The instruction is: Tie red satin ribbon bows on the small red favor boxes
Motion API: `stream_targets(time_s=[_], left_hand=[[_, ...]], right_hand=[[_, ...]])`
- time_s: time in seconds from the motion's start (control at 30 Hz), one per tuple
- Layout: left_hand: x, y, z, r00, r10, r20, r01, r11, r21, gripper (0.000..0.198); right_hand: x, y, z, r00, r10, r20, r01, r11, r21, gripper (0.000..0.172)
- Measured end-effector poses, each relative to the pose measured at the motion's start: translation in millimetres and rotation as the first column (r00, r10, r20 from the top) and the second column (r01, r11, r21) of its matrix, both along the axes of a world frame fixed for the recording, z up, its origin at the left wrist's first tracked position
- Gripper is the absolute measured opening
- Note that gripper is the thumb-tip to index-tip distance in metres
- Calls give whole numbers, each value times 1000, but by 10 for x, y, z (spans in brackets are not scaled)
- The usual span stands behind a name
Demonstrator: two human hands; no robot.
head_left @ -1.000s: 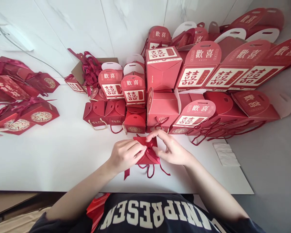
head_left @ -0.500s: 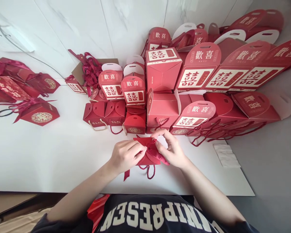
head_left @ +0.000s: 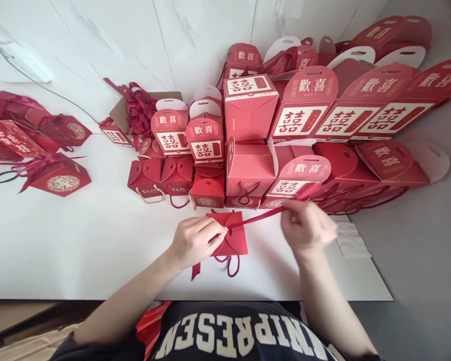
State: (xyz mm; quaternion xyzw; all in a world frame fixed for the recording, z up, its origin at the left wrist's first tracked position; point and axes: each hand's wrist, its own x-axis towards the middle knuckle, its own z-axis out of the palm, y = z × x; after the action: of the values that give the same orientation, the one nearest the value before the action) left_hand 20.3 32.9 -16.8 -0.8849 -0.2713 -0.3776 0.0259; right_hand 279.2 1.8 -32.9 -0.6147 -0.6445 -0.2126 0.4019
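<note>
On the white table in front of me stands a small red gift box (head_left: 237,241), its curved top flaps folded shut around a hole. A dark red ribbon (head_left: 261,216) runs from the top of the box up to the right, pulled taut. My left hand (head_left: 195,240) pinches the ribbon at the hole, and a ribbon tail hangs below that hand. Away to the right, my right hand (head_left: 307,225), slightly blurred, is closed on the other stretch of ribbon. A twisted cord handle lies at the front of the box.
Several red boxes with gold characters (head_left: 302,118) are stacked along the back and right. An open box of loose ribbons (head_left: 139,108) stands by the wall. Boxes tied with ribbon (head_left: 60,175) sit at the left. A white paper (head_left: 351,239) lies on the right.
My right hand has moved from the box top out to the right, drawing the ribbon into a straight line. My left hand has stayed at the hole.
</note>
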Motion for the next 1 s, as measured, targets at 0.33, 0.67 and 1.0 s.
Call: stream_targets(time_s=[0.33, 0.67, 1.0], left_hand=[[-30, 13, -20, 998, -34, -47, 37, 998, 46, 18], [-77, -16, -17, 993, -43, -110, 50, 997, 55, 14], [-65, -22, 14, 992, -60, -111, 74, 989, 129, 13]], right_hand=[[188, -327, 612, 822, 309, -479, -555, 626, -548, 16], [-287, 178, 186, 520, 105, -848, -834, 276, -478, 39], [-289, 271, 336, 317, -82, -945, -947, -80, -310, 46]])
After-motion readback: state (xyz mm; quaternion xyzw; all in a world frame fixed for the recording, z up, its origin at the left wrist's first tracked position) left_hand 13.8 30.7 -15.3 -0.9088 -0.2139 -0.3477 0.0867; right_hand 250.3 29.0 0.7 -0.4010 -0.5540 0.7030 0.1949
